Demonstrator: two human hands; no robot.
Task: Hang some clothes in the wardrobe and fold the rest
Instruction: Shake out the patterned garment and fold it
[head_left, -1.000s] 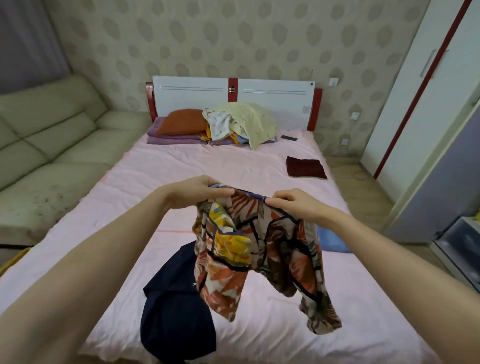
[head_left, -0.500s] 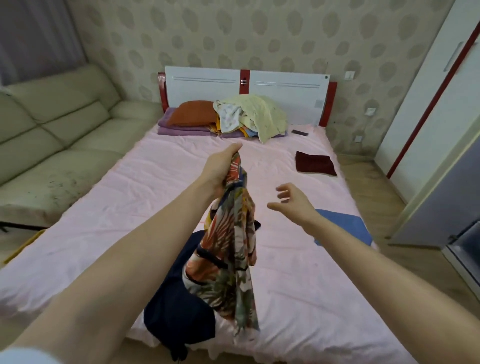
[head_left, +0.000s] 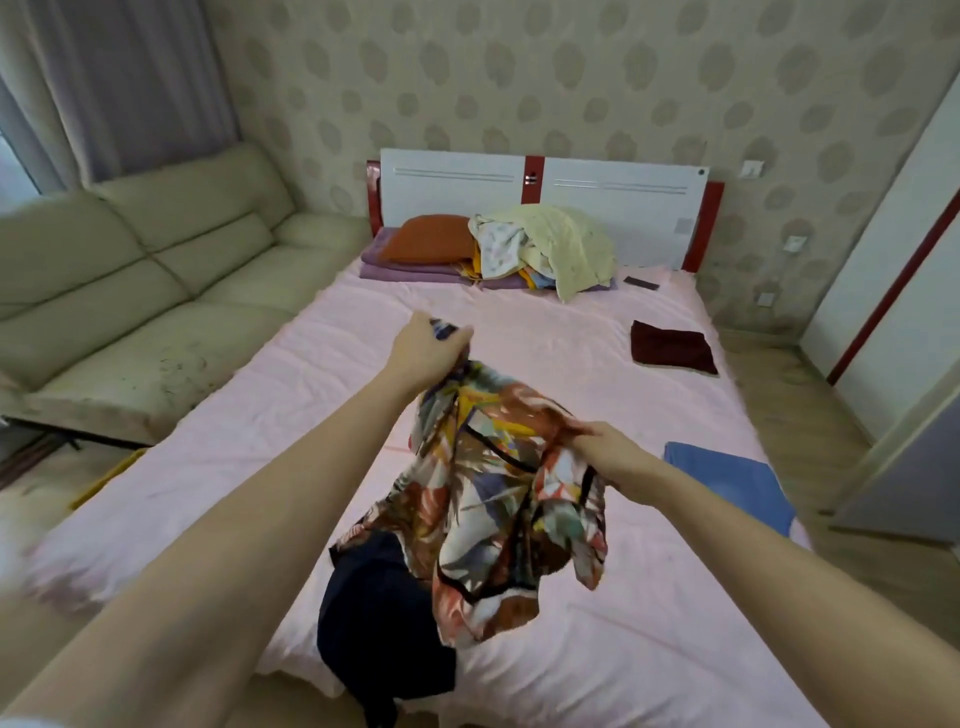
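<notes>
Early in the task, by the look of it. Three pieces lying flat as if folded: maroon cloth (head_left: 673, 353) at 2 o'clock, blue garment (head_left: 727, 480) at 3 o'clock near the bed's right edge. Still to sort: loose heap of clothes (head_left: 545, 249) at 12 o'clock against the headboard, dark navy garment (head_left: 379, 623) sprawled at 6 o'clock over the near edge.

In hand now: floral shirt (head_left: 498, 493), held up above the pink bed (head_left: 260, 441), mid-bed, lower folds drooping onto the navy garment. Left hand (head_left: 428, 351) clenched round one end at 11 o'clock, raised further out; right hand (head_left: 605, 452) pinching the fabric nearer in, at 2 o'clock. Not yet spread or straightened; probably being shaken out for folding or hanging.

Around: wardrobe (head_left: 904, 270) doors closed at 3 o'clock, no hanger in view. Sofa (head_left: 156, 280) at 9 o'clock. Orange pillow (head_left: 436, 239) and dark phone (head_left: 641, 283) near the headboard. Navy garment occupying the nearest folding space, likely in the way.
</notes>
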